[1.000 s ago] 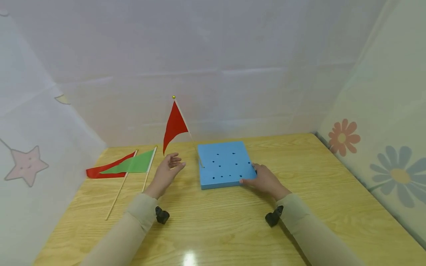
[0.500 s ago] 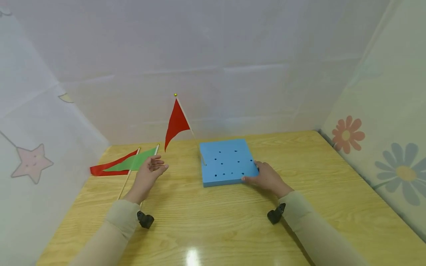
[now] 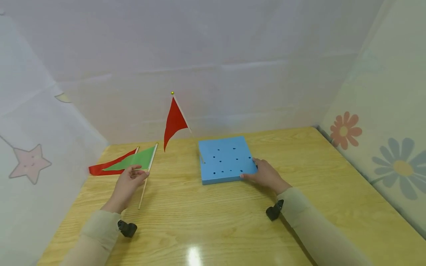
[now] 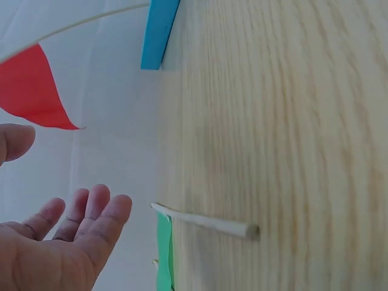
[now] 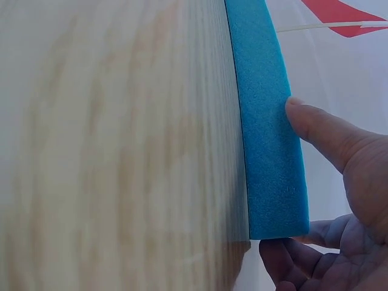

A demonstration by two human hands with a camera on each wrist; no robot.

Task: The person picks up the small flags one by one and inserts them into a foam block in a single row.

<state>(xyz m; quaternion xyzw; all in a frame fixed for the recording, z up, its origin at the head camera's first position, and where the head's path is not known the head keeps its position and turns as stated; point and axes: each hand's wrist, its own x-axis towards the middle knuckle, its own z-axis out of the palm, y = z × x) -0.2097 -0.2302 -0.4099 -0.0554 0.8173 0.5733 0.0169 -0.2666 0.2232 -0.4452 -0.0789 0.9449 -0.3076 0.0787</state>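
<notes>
A blue foam block (image 3: 227, 166) with several small holes on top lies on the table. My right hand (image 3: 264, 175) holds its right front corner, the thumb at the front edge and the fingers around the right side. A red pennant flag (image 3: 174, 118) stands in the block's left part, its stick leaning left. To the left, a green pennant flag (image 3: 139, 159) lies partly over another red pennant flag (image 3: 103, 169). My left hand (image 3: 128, 184) is over the green flag's stick (image 4: 206, 223), fingers loosely bent and parted from the thumb. In the left wrist view nothing is between them.
The wooden table (image 3: 199, 221) runs back to a pale cloth backdrop (image 3: 233, 92). Patterned cloth hangs at both sides, with a star (image 3: 30, 162) at left and flowers (image 3: 402, 168) at right.
My left hand has moved left, from beside the standing red flag to the green flag lying on the table. My right hand stays on the block.
</notes>
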